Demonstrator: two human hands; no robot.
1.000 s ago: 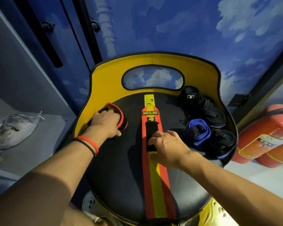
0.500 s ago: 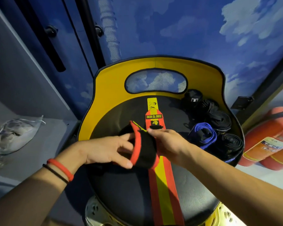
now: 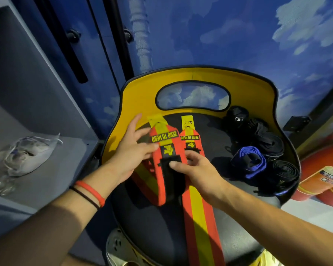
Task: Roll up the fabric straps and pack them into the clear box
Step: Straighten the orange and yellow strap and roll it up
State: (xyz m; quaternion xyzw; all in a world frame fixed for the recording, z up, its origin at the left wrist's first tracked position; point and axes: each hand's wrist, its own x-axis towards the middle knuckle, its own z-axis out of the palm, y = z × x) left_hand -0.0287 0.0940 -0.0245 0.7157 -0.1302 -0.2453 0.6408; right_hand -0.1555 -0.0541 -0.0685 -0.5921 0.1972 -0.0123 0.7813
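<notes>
Straps lie side by side on the black chair seat (image 3: 229,217). Your left hand (image 3: 131,150), fingers spread wide, presses the unrolled red-and-yellow strap (image 3: 164,150); your right hand (image 3: 196,169) pinches its black patch. The second strap (image 3: 197,208) lies flat beside it.

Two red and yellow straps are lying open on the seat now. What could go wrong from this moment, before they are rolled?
1. The second strap lies loose and skewed under the left hand and right hand, overlapping the flat strap; rolled now, it may wind crooked.
2. The flat strap's tail runs off the seat's front edge and could pull it down.
3. No clear box is in view, so finished rolls may pile beside the blue roll and unwind.
</notes>
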